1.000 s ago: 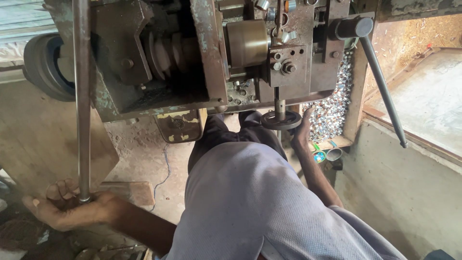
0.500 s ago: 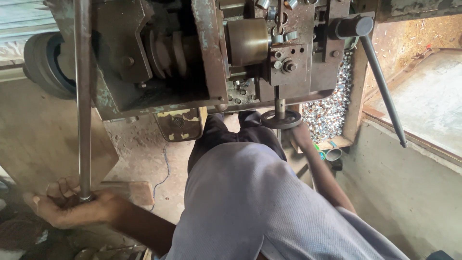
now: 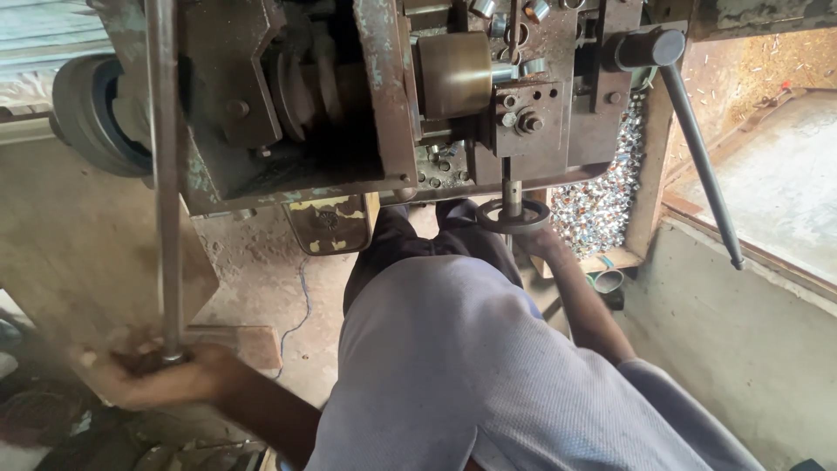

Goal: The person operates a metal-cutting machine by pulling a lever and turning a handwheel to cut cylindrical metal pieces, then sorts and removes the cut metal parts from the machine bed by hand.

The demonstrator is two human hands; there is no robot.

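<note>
Left hand (image 3: 161,377) closed round the lower end of a long grey steel lever bar (image 3: 163,174), right hand (image 3: 534,242) reaching under the small dark round handwheel (image 3: 513,215) beneath the worn grey-green metal machine (image 3: 384,96), grip unclear.

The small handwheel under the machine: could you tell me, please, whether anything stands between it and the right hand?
Nothing visible does. The right hand is already at the small handwheel, fingers against its rim from below. The left hand is far off, gripping the foot of the long lever bar.
</note>
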